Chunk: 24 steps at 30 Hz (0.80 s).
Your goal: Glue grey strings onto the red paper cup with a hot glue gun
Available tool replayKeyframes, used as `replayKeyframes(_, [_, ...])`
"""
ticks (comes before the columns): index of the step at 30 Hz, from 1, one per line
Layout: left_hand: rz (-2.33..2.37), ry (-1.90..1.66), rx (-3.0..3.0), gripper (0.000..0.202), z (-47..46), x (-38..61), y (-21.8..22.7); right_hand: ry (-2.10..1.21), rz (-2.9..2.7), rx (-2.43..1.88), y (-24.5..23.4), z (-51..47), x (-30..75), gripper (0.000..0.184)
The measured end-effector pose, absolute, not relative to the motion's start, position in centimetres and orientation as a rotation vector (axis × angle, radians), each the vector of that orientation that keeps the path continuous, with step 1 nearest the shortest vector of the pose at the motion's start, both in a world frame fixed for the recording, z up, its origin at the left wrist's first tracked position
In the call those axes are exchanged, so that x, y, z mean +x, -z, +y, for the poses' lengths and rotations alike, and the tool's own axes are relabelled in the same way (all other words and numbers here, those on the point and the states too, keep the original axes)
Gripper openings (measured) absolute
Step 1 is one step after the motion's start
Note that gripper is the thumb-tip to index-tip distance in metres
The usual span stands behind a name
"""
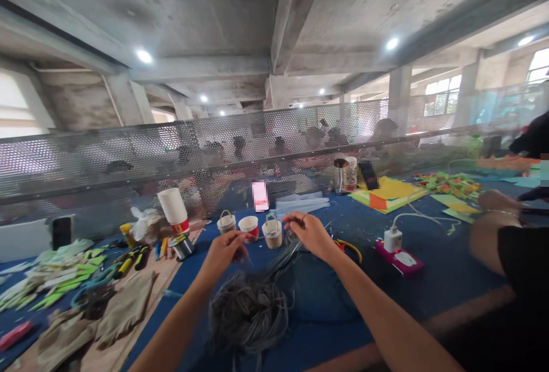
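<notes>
My left hand (pixel 227 247) hovers over the table with thumb and fingers drawn together, slightly blurred; anything in its pinch is too fine to make out. To its right, my right hand (pixel 312 234) is also pinched, and I cannot tell what it holds. Grey strands (pixel 288 255) lie fanned out just below it. They lead to a tangled grey bundle of cord (pixel 249 314) between my forearms. Beyond my hands stand a handled paper cup (pixel 226 224), a red-and-white paper cup (pixel 249 228) and another handled cup (pixel 273 235). Yellow-handled scissors (pixel 352 249) lie beside my right wrist.
Stacked paper cups (pixel 174 209) lean at left, near gloves (pixel 126 309), cutters and green scraps (pixel 68 280). A lit phone (pixel 259 196) stands behind the cups. A magenta power strip (pixel 400 258) with a white charger, and another person's arm (pixel 491 235), are at right.
</notes>
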<state>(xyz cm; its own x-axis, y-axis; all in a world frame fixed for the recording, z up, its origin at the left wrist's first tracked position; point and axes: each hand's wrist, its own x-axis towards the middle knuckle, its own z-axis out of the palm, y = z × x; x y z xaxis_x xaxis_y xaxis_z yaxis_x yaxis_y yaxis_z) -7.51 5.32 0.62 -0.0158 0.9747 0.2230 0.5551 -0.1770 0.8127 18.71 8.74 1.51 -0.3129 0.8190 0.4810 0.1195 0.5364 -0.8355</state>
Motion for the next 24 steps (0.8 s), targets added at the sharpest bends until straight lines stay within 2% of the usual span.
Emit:
replayKeyframes(6, [1.953,-0.928,1.914,0.033,6.0,-11.1,-0.2,-0.442,-2.287,-1.063,-1.8,7.4,20.1,0.022])
replayKeyframes(11, [2.011,-0.677,2.037,0.023,6.3,-12.3,0.7,-0.389,-2.402,-1.021,-1.5,6.7,20.2,0.020])
replayKeyframes(14, [1.947,-0.563,2.146,0.030,6.9,-12.4,0.4,-0.271,-2.528,-0.949,-1.1,6.2,20.2,0.024])
replayKeyframes(19, [2.062,-0.644,2.259,0.024,8.8,-10.8,-1.0,-0.253,-2.597,-0.774,-0.9,5.6,19.2,0.034])
replayKeyframes(24, [2.097,-0.735,2.368,0.024,11.1,-8.3,-0.4,-0.126,-2.528,-0.908,-0.8,5.2,18.6,0.027])
